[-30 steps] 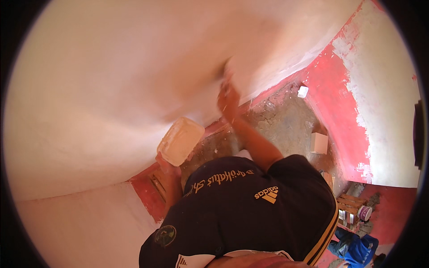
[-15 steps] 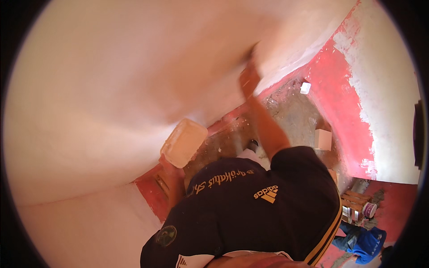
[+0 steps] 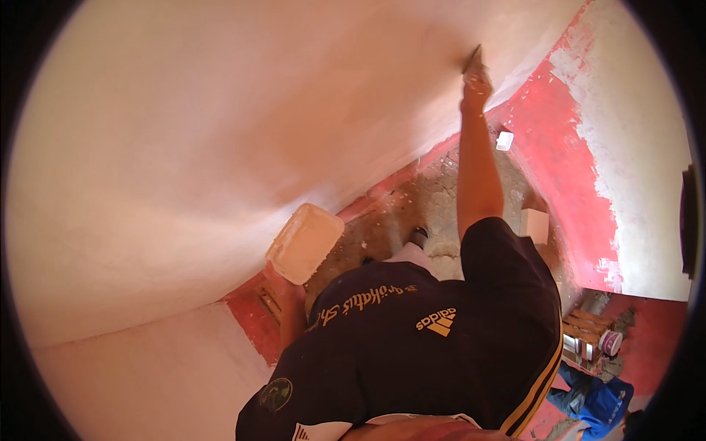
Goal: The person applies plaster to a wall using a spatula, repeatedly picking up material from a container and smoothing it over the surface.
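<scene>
A: Surface? Tools?
B: Pale smooth plastered wall. Left hand closed under the white rectangular plaster-coated hawk board: probably light, stiff, best gripped beneath. Right hand closed on the small flat-bladed scraper, blade against the wall.

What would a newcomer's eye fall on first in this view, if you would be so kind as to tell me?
First, the broad pale plastered wall filling the upper left, with bright red paint showing along its foot and on the wall at right. Next, the right hand stretched up, pressing a small scraper blade against the plaster. Lower down, the left hand holds a flat, plaster-coated board near the wall's base.
</scene>
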Action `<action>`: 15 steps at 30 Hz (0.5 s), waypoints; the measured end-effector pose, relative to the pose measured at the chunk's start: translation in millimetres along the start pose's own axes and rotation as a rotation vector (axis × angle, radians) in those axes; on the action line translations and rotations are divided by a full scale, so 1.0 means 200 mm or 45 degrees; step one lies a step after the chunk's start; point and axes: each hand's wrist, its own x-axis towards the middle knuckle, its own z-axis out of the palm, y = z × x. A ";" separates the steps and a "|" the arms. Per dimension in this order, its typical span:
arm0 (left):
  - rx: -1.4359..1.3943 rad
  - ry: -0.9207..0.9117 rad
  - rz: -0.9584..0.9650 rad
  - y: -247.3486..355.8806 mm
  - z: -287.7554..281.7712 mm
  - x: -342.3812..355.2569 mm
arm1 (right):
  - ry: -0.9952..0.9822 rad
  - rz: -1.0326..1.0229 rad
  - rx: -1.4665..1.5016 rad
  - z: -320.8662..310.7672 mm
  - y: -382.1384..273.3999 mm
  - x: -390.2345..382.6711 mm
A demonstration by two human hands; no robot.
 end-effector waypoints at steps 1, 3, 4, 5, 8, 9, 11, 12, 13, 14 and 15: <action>0.002 0.009 0.010 -0.01 -0.03 0.01 | -0.052 0.025 0.016 0.05 -0.09 -0.11; 0.278 -0.015 0.157 -0.06 -0.13 0.05 | -0.145 -0.016 -0.025 0.10 -0.35 -0.51; 0.411 -0.032 0.223 -0.09 -0.16 0.07 | -0.175 -0.099 -0.026 0.08 -0.47 -0.74; 0.548 -0.055 0.283 -0.12 -0.19 0.08 | -0.208 -0.212 -0.002 0.04 -0.56 -0.95; 0.342 -0.097 0.146 -0.06 -0.09 0.08 | -0.852 0.194 0.366 -0.20 -0.74 -1.32; -0.018 -0.099 -0.030 -0.02 -0.05 0.07 | -0.897 0.212 0.338 -0.23 -0.74 -1.24; 0.095 -0.096 0.029 0.01 -0.05 0.03 | -0.687 0.125 0.288 -0.23 -0.63 -0.86; 0.208 -0.104 0.070 0.02 -0.03 0.02 | -0.526 0.076 0.289 -0.22 -0.55 -0.62; 0.203 -0.100 0.076 0.03 0.00 0.00 | -0.367 0.027 0.312 -0.18 -0.45 -0.37; 0.263 -0.114 0.145 0.03 0.06 0.00 | -0.211 -0.030 0.320 -0.15 -0.34 -0.13; 0.324 -0.123 0.214 0.03 0.10 0.00 | -0.116 -0.018 0.350 -0.12 -0.26 0.04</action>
